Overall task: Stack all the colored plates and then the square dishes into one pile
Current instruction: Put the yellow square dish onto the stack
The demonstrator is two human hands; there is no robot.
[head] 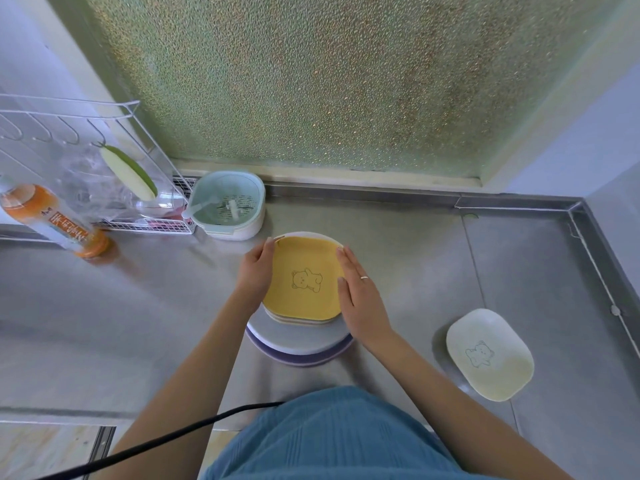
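A pile stands at the middle of the steel counter. At its base are round plates [298, 344], a pale one over a purple one. Several square dishes lie on them, topped by a yellow square dish [304, 278] with a bear drawing. My left hand [254, 271] grips that dish's left edge. My right hand [360, 292], with a ring on it, presses flat against its right edge. A pale green square dish [490, 355] with the same bear lies alone on the counter to the right, away from both hands.
A mint strainer basket [227, 204] sits just behind the pile. At far left are a white wire rack [86, 168] with a peeler and an orange bottle [52, 220]. A raised steel rim [595, 258] runs along the counter's right side. A black cable [173, 438] crosses below.
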